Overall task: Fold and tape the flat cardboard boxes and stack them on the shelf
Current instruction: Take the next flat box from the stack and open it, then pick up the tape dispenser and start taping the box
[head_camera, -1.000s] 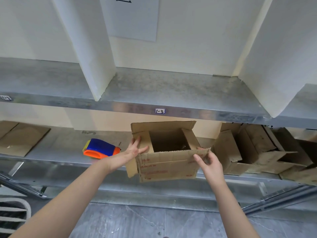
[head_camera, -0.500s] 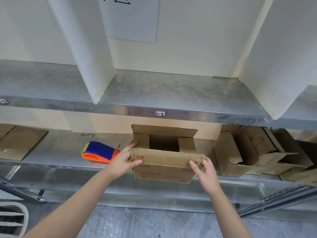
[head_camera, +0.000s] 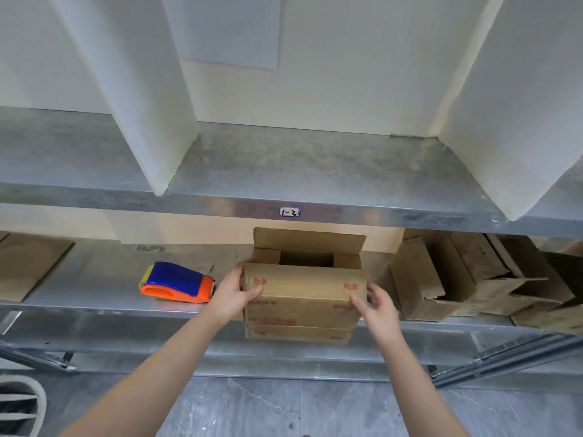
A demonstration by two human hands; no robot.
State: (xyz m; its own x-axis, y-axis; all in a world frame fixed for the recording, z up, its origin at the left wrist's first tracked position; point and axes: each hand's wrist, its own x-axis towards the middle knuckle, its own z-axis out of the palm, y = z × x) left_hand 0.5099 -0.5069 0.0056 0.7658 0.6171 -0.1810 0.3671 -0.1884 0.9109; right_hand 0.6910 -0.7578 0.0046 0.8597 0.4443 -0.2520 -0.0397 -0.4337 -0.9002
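Note:
A brown cardboard box [head_camera: 304,298] with red print sits at the front edge of the lower metal shelf [head_camera: 104,305]. Its near flap is folded down over the top; the far flap stands upright and the side flaps lie inward, leaving a dark gap. My left hand [head_camera: 235,293] grips the box's left corner, thumb on the near flap. My right hand [head_camera: 373,302] holds the right corner, fingers on the flap's edge. A blue and orange tape dispenser [head_camera: 176,283] lies on the shelf left of the box.
Several opened cardboard boxes [head_camera: 467,279] crowd the lower shelf to the right. A flat cardboard sheet [head_camera: 28,266] lies at the far left. The upper shelf [head_camera: 315,171] with white dividers [head_camera: 142,99] carries a label reading 1-3 [head_camera: 289,212]. Grey floor lies below.
The near flap, hanging forward a second ago, has been folded up and over the box's opening. Both hands moved with it to the box's top corners.

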